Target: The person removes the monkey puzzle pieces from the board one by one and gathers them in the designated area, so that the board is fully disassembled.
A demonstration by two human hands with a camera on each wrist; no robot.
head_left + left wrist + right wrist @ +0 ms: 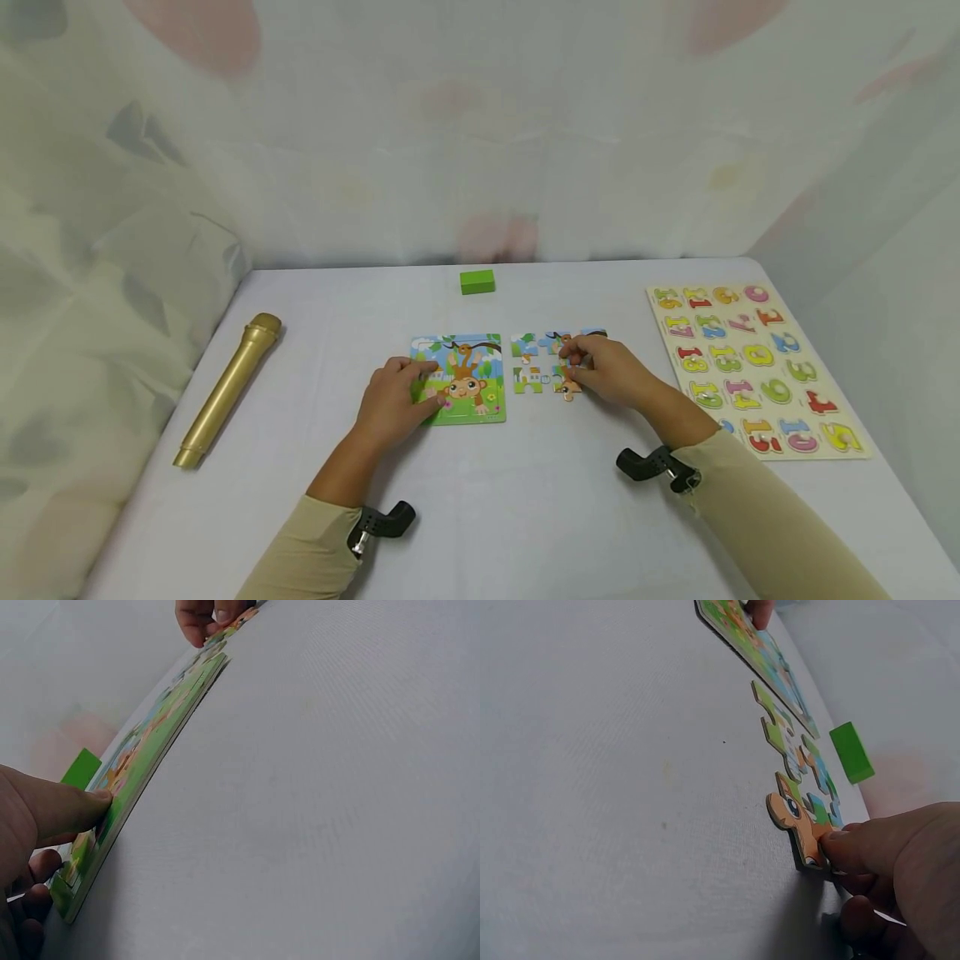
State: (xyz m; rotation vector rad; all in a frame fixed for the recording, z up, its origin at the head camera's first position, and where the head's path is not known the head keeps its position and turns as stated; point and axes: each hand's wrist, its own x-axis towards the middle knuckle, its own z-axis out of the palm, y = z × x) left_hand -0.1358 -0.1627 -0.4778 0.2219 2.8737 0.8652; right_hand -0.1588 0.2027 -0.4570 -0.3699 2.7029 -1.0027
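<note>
A square monkey jigsaw puzzle [463,412] lies flat in the middle of the table. My left hand [392,398] rests at its left side, thumb [71,808] and forefinger spread on its top. Right of it are several loose jigsaw pieces [527,380] with animal and leaf pictures. My right hand [611,371] pinches the edge of an orange-and-green jigsaw piece [801,825] that shows an eye. The right thumb [855,847] is on that piece; the other fingers are partly hidden behind it.
A green block [477,282] lies behind the puzzle. A gold microphone [228,392] lies at the left. At the right is a number puzzle board [757,375]. White and patterned cloth [480,150] hangs along the table's back and sides.
</note>
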